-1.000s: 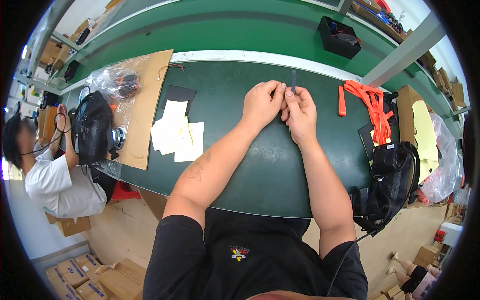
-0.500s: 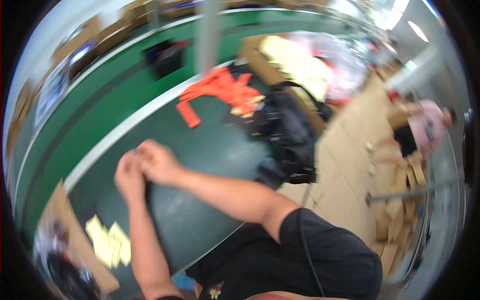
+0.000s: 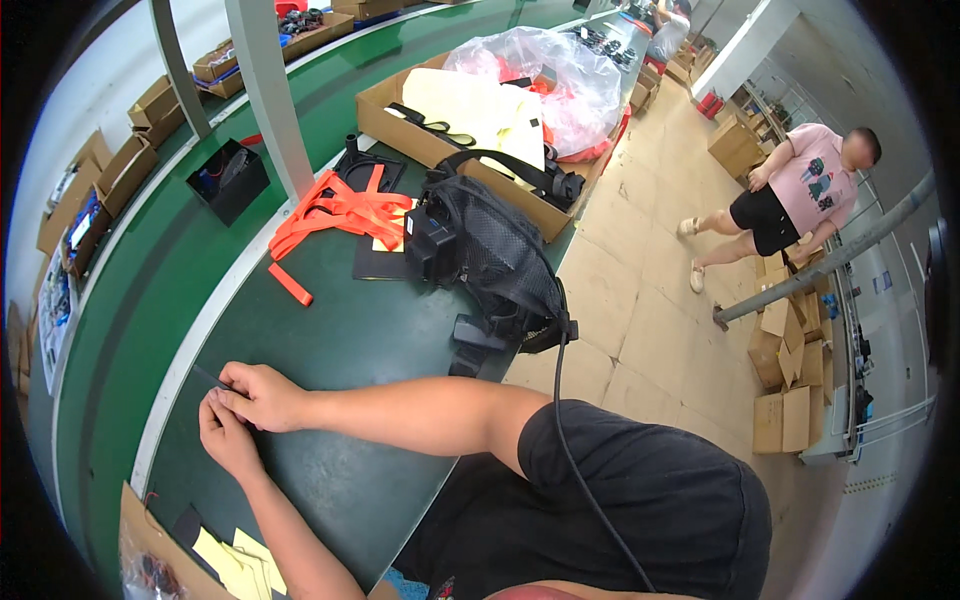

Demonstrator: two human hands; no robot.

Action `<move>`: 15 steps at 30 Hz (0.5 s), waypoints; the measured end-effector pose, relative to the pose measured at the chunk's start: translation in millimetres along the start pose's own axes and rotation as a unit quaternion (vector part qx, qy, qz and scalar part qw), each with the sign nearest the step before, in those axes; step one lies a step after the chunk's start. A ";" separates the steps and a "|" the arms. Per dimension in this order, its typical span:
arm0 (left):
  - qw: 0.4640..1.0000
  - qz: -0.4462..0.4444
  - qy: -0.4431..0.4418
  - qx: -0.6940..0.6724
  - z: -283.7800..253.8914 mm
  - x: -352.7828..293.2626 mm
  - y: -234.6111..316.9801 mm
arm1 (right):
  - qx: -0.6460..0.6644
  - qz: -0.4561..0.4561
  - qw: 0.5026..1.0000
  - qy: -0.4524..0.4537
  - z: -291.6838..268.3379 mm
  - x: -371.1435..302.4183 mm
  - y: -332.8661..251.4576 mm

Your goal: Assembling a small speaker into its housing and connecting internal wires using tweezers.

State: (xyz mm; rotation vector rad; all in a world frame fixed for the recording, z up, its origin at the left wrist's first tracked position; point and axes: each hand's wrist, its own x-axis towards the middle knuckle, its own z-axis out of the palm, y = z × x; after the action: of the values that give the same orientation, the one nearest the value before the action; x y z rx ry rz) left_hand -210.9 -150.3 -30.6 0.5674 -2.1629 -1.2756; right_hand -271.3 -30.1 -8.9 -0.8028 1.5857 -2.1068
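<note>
**Both hands pinch a thin dark strip over the green bench**

Hands meet at the near-left part of the green table (image 3: 330, 350). The right hand (image 3: 262, 395) lies over the left hand (image 3: 225, 440), fingertips of both pressed together on a thin dark strip (image 3: 208, 376), so each hand is clamped on the same small piece. The strip is narrow and short; its free end sticks out from the fingers up and to the left, its long axis slanting toward the table's white edge band (image 3: 190, 340). How far it runs inside the grip is hidden.

Beyond the hands, farther along the table, an orange strap bundle (image 3: 340, 210) lies spread flat, one loose orange piece just nearer. Right of the straps sits a black mesh bag (image 3: 490, 255), overhanging the table's right edge. Behind the bag stands a cardboard tray (image 3: 470, 165) with pale sheets and clear plastic bags. At the table's near-left corner lie yellow paper sheets (image 3: 235, 560). Off the table, a person in a pink shirt (image 3: 810, 180) stands on the floor.
</note>
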 end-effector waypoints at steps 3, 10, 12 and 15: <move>1.000 0.008 0.014 -0.005 0.1 0.4 -0.3 | 0.008 0.010 1.000 0.002 2.3 0.5 -0.7; 1.000 -0.003 -0.004 -0.018 6.7 1.1 1.0 | -0.015 0.005 1.000 0.002 -6.8 -0.8 0.6; 1.000 -0.004 -0.012 -0.020 8.3 -3.5 1.1 | -0.012 0.010 1.000 0.006 -7.5 -3.9 1.6; 1.000 0.011 -0.006 -0.013 -9.0 5.2 -6.8 | -0.010 -0.013 1.000 0.001 5.7 4.1 2.8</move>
State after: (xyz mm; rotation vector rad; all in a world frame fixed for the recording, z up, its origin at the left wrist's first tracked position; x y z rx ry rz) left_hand -208.4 -162.3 -31.8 0.5255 -2.1533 -1.2970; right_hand -270.8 -37.6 -9.6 -0.8324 1.6068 -2.1132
